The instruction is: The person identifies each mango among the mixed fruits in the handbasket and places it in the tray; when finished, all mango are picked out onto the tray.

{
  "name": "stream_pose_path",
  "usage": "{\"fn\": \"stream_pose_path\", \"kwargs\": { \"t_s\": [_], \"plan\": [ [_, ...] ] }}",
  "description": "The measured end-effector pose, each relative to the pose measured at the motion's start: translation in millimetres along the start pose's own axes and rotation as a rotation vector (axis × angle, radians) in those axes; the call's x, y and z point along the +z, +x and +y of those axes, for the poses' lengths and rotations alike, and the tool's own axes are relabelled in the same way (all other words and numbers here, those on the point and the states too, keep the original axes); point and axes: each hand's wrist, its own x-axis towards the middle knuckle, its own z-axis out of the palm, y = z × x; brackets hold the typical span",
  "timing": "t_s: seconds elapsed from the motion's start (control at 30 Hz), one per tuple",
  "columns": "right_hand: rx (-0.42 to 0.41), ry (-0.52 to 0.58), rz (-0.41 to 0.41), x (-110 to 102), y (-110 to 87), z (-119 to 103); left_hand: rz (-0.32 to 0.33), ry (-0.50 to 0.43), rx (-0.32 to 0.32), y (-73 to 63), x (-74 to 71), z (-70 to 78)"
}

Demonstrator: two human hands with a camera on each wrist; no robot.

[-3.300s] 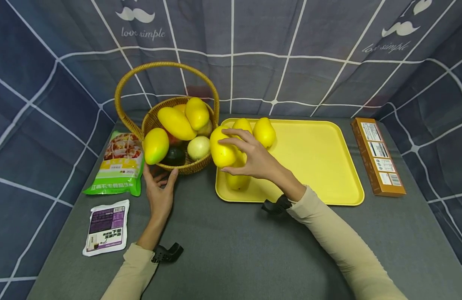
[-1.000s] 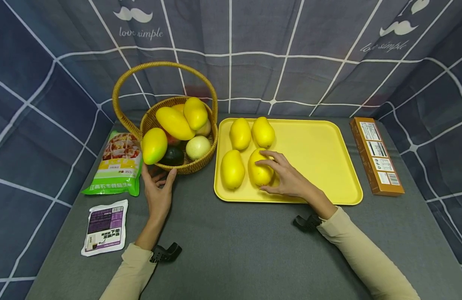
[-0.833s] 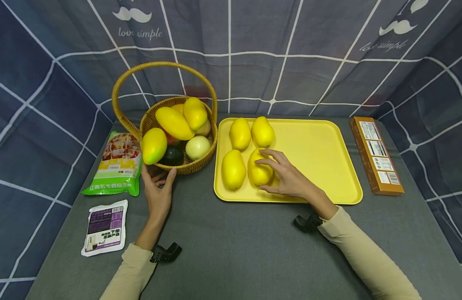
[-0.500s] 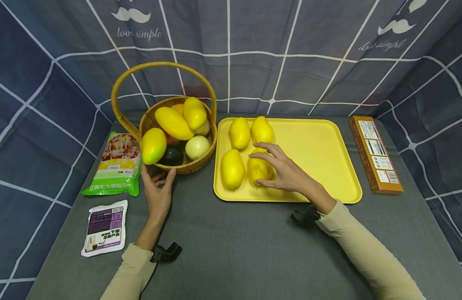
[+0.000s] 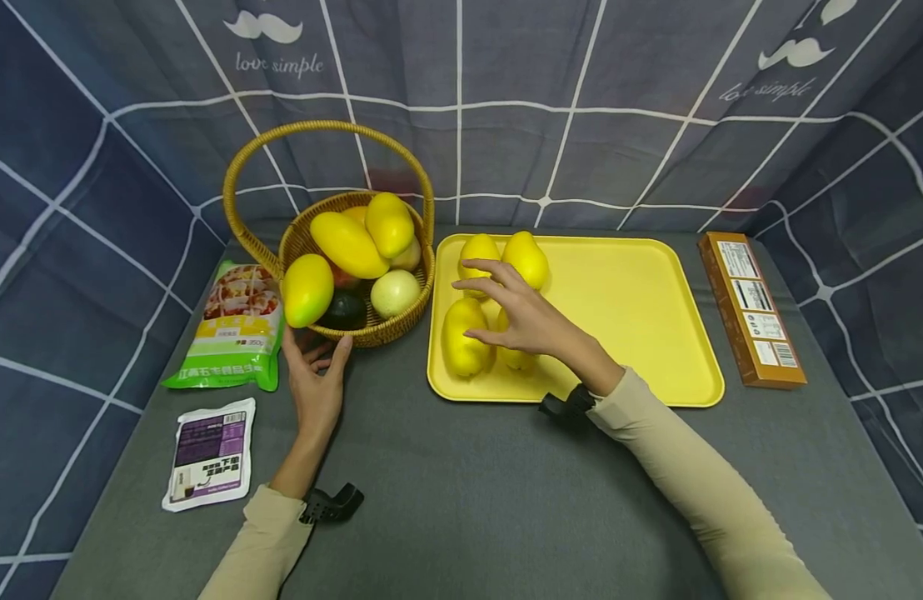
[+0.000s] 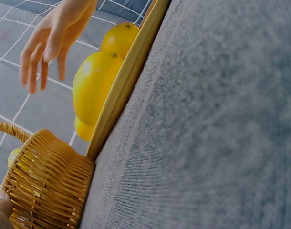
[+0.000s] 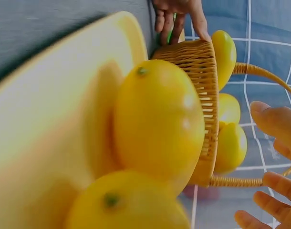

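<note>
Now the right hand (image 5: pixel 532 321) has left the near-right yellow fruit (image 5: pixel 516 360) and hangs farther left above the tray (image 5: pixel 626 308), grip spread, empty. Four fruits (image 5: pixel 463 342) lie there; that placement looks finished. Left hand (image 5: pixel 316 396), loosely spread, touches the basket (image 5: pixel 386 334); pressure hard to judge.

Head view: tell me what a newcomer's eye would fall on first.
Probably the bright yellow tray on the gray table, with four yellow fruits at its left end. Next, the basket to the tray's left, its tall handle rising above the heaped produce. Then the right grip, open above the tray.
</note>
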Motion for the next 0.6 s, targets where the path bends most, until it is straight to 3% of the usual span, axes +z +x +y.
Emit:
{"fn": "stream_pose_path", "kwargs": {
  "t_s": [0.3, 0.6],
  "plan": [
    [-0.025, 0.001, 0.004, 10, 59.5, -2, -0.001, -0.014, 0.022, 0.8, 0.2, -1.5],
    [0.022, -0.002, -0.091, 18, 110.7, -2, 0.004, -0.023, 0.036, 0.6, 0.2, -2.8]
  ]
}}
